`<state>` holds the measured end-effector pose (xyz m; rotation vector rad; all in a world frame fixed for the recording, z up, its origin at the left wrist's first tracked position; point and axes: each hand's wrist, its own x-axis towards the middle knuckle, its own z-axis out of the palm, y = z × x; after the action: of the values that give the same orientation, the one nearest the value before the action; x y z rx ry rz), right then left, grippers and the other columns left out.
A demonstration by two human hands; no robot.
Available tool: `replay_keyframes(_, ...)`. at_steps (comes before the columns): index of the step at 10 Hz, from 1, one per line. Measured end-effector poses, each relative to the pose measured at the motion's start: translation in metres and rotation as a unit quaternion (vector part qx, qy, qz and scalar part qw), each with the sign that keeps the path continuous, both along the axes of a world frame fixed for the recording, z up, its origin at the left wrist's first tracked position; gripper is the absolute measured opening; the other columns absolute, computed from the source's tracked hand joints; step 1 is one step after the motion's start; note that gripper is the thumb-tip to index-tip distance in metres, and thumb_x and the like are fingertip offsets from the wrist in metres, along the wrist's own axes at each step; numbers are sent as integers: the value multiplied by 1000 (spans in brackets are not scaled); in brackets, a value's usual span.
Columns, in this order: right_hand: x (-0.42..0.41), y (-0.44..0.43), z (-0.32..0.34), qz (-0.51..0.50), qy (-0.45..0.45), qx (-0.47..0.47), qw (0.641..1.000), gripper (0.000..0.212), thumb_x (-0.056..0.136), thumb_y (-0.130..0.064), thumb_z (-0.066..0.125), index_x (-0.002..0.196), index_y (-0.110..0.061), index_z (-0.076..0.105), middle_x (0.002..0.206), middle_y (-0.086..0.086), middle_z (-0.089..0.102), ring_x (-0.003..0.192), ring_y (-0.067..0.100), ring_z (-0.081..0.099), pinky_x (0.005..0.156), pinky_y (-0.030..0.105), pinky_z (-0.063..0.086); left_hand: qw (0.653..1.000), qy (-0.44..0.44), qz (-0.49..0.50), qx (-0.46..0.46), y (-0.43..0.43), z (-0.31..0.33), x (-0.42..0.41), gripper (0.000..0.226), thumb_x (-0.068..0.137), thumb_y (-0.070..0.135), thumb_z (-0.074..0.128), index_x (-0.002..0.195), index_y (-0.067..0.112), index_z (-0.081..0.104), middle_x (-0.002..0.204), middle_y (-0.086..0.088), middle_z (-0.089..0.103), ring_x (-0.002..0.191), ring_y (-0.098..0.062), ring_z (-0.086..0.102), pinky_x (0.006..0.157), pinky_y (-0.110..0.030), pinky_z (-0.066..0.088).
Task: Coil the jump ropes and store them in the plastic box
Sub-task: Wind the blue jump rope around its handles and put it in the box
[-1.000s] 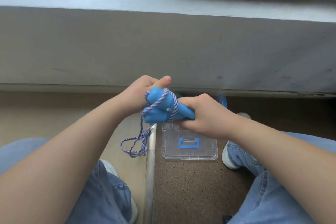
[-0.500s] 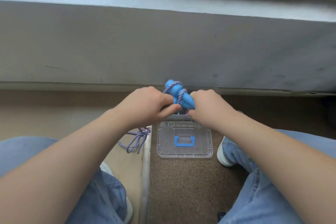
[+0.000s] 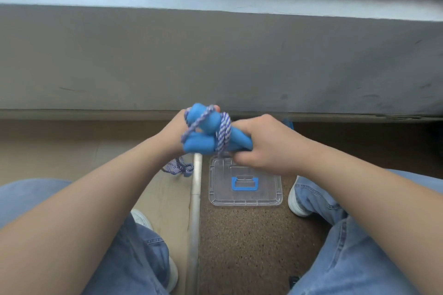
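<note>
Wall (image 3: 215, 60): grey, across the far side, with a pale ledge above.

Floor (image 3: 251, 235): brown speckled strip on the right, pale strip on the left, metal divider rail (image 3: 196, 199) between.

Clear lid (image 3: 244, 189): flat on the floor, blue latch at centre, directly below and just near of the hands. The box body is not identifiable.

Right hand (image 3: 266, 143): closed round the right end of the blue handles (image 3: 203, 132), long axis running left to right.

Left hand (image 3: 176, 132): behind the handles' left end, fingers curled, guiding the striped cord (image 3: 223, 132) wrapped round them.

Loose cord tail (image 3: 178, 167): hanging down left of the rail, not yet wound; likely next to be wrapped.
</note>
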<state>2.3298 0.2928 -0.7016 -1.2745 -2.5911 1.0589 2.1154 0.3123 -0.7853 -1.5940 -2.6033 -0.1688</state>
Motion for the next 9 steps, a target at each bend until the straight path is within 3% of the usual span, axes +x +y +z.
replay_keyframes(1,-2,8,-7,-130,23,36,991,6,80,-20,65,79,-19,59,68,-4,62,61,13,57,56,29,40,899,-363,-225,-94,-16,8,24,21,103,29,45,89,23,60,83,9,57,73,-8,52,54,-8,37)
replay_keyframes(2,4,22,-17,-245,-6,27,969,13,81,-23,64,76,-22,52,74,-2,61,70,21,60,57,32,42,868,-342,-349,-88,-23,25,36,36,105,27,35,74,24,53,60,10,52,61,-6,48,57,-27,33)
replay_keyframes(3,11,27,-25,-210,-117,61,969,21,82,-24,65,75,-21,45,78,0,55,75,27,53,61,32,33,845,-288,-441,-97,-28,23,37,35,102,39,41,75,25,56,56,9,54,56,-5,50,53,-24,32)
replay_keyframes(4,6,19,-34,-173,-186,48,966,16,86,-22,63,90,-19,48,91,4,56,81,28,51,69,30,38,828,-171,-529,-67,-30,25,31,41,96,47,46,65,21,41,49,7,38,47,-13,38,48,-29,24)
replay_keyframes(5,0,7,-42,-93,-248,45,963,11,89,-18,58,94,-20,48,103,9,63,87,32,58,72,36,47,829,-77,-554,-22,-25,29,26,44,91,60,42,63,25,40,52,7,35,49,-21,36,47,-28,26)
replay_keyframes(6,-5,-2,-37,49,-250,29,967,13,89,-16,58,100,-21,54,82,2,56,67,21,54,58,30,47,836,-103,-539,20,-20,34,19,53,88,64,47,60,21,56,54,4,48,51,-21,47,46,-30,38)
replay_keyframes(7,-9,-9,-24,154,-193,16,969,14,85,-22,64,88,-18,51,73,-3,53,63,15,52,54,30,39,869,-166,-465,20,-7,33,8,61,86,66,44,55,14,48,47,-1,42,49,-19,40,49,-32,39)
replay_keyframes(8,-8,-10,-6,114,-71,-59,989,14,80,-22,71,83,-22,57,68,-8,58,59,1,55,54,18,39,887,-275,-369,-45,-1,36,3,67,91,64,42,53,10,36,42,1,31,44,-12,27,49,-30,31)
replay_keyframes(9,-4,0,7,-16,12,-49,999,15,77,-23,73,80,-18,60,66,-4,63,56,4,55,53,21,43,876,-422,-223,-62,-3,25,3,48,101,32,55,57,24,73,57,11,57,47,2,49,59,-17,42)
